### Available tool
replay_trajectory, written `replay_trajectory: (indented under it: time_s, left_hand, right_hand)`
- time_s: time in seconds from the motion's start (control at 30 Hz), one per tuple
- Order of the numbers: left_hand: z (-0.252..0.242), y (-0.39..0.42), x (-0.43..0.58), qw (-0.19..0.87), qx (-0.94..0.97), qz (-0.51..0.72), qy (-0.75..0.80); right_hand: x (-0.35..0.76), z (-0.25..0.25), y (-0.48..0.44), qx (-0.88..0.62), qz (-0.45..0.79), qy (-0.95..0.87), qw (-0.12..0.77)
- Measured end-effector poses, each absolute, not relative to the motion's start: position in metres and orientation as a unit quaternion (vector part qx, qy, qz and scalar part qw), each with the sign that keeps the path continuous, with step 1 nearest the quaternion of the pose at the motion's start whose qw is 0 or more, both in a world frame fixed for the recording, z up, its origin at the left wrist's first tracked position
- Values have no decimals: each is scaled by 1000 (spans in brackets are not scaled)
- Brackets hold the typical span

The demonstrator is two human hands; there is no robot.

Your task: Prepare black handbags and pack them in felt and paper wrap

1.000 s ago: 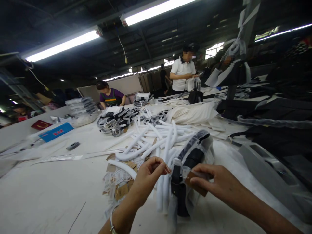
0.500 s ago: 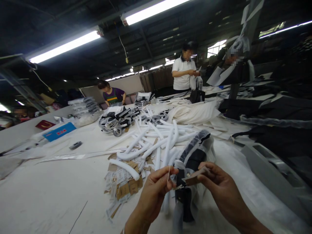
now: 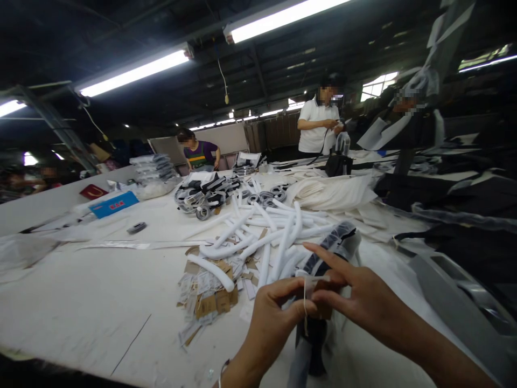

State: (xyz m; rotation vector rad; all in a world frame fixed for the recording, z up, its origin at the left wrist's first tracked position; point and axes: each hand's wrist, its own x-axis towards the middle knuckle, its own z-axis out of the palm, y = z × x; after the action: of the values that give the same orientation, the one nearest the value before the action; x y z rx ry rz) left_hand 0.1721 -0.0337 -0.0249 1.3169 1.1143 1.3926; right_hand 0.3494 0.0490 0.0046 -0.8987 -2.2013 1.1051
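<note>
On the broad white desk (image 3: pixel 81 302), a loose heap of smooth white tubes (image 3: pixel 284 245) lies beside a curved black piece wrapped in translucent plastic (image 3: pixel 335 241). Over that piece, the right hand (image 3: pixel 359 291) has its grip closed on a small brown card tag (image 3: pixel 325 311). The left hand (image 3: pixel 277 310) touches a thin white string (image 3: pixel 305 299) beside the tag; whether its grip is closed, I cannot tell.

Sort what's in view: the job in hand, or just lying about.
Job in hand, apparently:
brown tag in the right hand
white string at the left hand
black wrapped item beneath

Lying about, probably:
blue box
red item
</note>
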Motion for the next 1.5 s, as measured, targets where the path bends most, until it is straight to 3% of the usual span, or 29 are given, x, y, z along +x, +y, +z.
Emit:
replay_trajectory:
  time_s: [0.27, 0.63, 0.8, 0.93, 1.03, 1.17, 1.3, 1.5]
  left_hand:
    - [-16, -37, 182, 309, 555, 541, 551]
    - [-21, -41, 193, 347, 525, 565, 534]
    - [-17, -39, 189, 233, 652, 493, 527]
    - [-22, -40, 191, 64, 701, 465, 536]
    - [-25, -44, 194, -55, 700, 444, 557]
    - [-26, -47, 202, -138, 688, 453, 550]
    - [-32, -49, 209, -124, 663, 484, 558]
    - [-32, -52, 214, 8, 622, 475, 622]
  right_hand:
    - [343, 12, 47, -322, 447, -801, 232]
    - [346, 17, 56, -305, 432, -831, 174]
    - [343, 12, 50, -300, 501, -786, 203]
    - [345, 5, 39, -293, 560, -732, 255]
    - [346, -7, 32, -261, 654, -657, 270]
    - [347, -22, 23, -227, 779, -498, 305]
    - [350, -24, 16, -216, 833, -377, 342]
    - [356, -25, 19, -228, 876, -255, 342]
